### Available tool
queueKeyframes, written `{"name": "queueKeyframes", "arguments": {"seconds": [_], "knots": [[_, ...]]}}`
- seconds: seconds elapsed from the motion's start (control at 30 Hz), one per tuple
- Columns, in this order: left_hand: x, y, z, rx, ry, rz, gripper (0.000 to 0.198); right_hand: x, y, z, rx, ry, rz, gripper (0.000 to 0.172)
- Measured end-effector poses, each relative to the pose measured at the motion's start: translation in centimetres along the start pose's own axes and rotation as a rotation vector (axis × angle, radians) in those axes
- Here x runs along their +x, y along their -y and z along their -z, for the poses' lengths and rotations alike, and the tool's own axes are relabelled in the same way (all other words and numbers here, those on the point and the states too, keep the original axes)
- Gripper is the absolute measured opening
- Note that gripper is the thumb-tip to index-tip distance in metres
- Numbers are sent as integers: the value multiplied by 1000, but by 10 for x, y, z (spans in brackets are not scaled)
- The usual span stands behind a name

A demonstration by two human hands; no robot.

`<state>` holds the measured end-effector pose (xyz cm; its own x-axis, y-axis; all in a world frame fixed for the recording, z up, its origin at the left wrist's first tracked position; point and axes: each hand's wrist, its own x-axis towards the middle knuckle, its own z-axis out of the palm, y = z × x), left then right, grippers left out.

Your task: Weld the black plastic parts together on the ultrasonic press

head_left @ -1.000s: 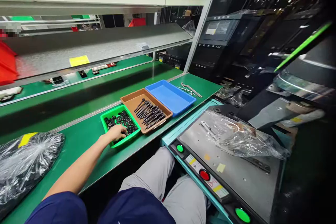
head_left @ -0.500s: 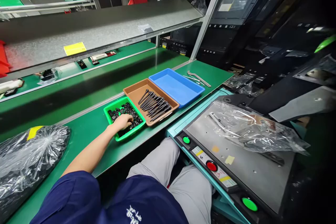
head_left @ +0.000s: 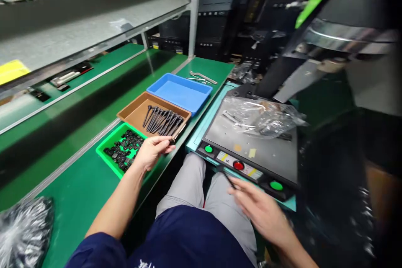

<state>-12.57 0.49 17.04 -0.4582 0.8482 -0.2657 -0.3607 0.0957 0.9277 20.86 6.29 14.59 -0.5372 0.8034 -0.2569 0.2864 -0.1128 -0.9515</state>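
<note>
My left hand (head_left: 152,151) pinches a small black part (head_left: 172,142) between thumb and fingertips, at the near edge of the bench. Below and left of it sits a green tray (head_left: 105,155) with many small black parts (head_left: 125,146). A brown tray (head_left: 133,111) beside it holds a row of slim black rods with thicker heads (head_left: 163,120). My right hand (head_left: 259,207), above my lap, has its fingers closed on a black rod (head_left: 230,181) whose thicker end points away to the upper left. Motion blurs its outline somewhat.
A blue tray (head_left: 180,94) stands beyond the brown one, with a wrench (head_left: 204,78) behind it. At right, a machine plate (head_left: 220,127) bears a clear plastic bag (head_left: 264,117); green buttons and a red button (head_left: 238,165) line its front. A plastic-wrapped bundle (head_left: 25,230) lies lower left.
My left hand has come out of the green tray and moved right, with a small black part in its fingers. My right hand has entered view holding a black rod. The view has swung right.
</note>
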Motion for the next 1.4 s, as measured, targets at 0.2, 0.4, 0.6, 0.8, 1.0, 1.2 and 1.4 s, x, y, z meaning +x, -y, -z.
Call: {"name": "queueKeyframes", "arguments": {"seconds": [0.2,0.4,0.6,0.8,1.0,1.2,1.4], "knots": [[-6,25,-57,-258,137,96,27,36,13,-67,49,5,233,39],[-9,41,-76,-264,126,39,26,33,6,-68,186,-38,168,39],[-9,48,-85,-190,139,14,23,32,7,-60,576,107,23,37],[-5,54,-92,-106,160,-13,23,30,6,-53,663,122,6,39],[-1,61,-98,-30,190,-39,24,30,-10,-53,477,-41,133,38],[2,62,-105,123,246,-139,19,27,-14,-42,425,-16,156,35],[6,51,-113,290,324,-175,16,25,-15,-32,-79,-250,481,36]]}}
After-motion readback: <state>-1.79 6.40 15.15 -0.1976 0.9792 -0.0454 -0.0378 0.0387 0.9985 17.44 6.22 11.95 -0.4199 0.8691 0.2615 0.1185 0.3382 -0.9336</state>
